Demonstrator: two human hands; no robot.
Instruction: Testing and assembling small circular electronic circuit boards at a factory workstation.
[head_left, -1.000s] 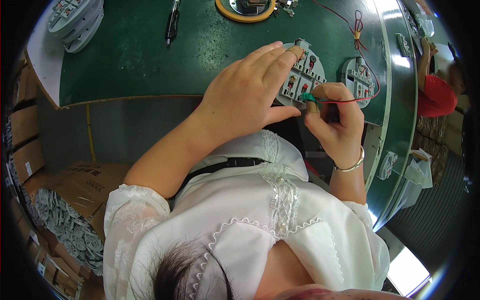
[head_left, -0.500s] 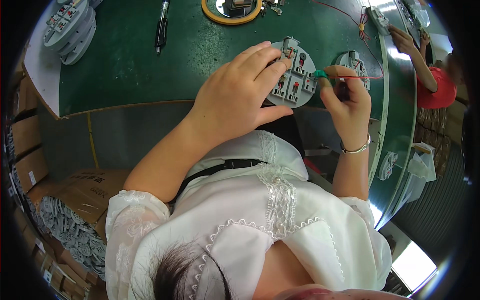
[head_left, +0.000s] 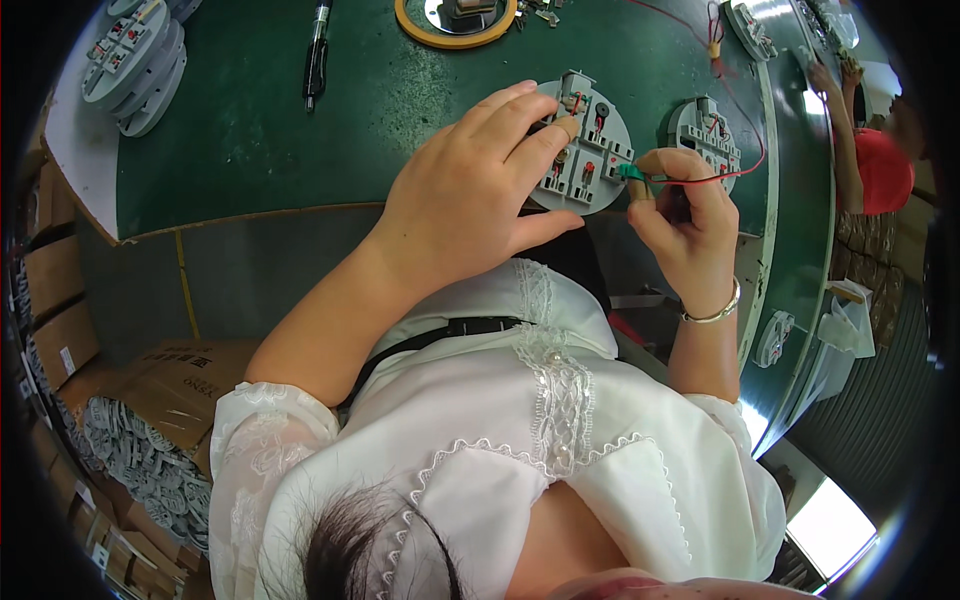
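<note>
A round grey plastic base (head_left: 597, 140) with metal contacts, red parts and short wires lies at the bench's near edge. My left hand (head_left: 465, 195) holds its left side, fingertips on top and thumb stretched along the near edge. My right hand (head_left: 690, 205) pinches a small green connector (head_left: 630, 173) with a red wire (head_left: 715, 178) running from it. The connector's tip meets the right side of the base, by a contact block; whether it is inserted I cannot tell. Just beyond my right hand lies another grey base (head_left: 705, 135), partly hidden by it.
Stacked grey bases (head_left: 135, 70) stand at the far left. A black pen (head_left: 316, 65) and a yellow-rimmed round dish (head_left: 455, 43) lie on the green bench (head_left: 240, 140). At right, a grey unit (head_left: 750, 32) sits near a co-worker in red (head_left: 885, 175). Cartons (head_left: 190, 385) line the lower left.
My right hand has shifted slightly downward and left, bringing the green connector lower along the base's right edge. The co-worker's hand has drawn away from the grey unit at the upper right.
</note>
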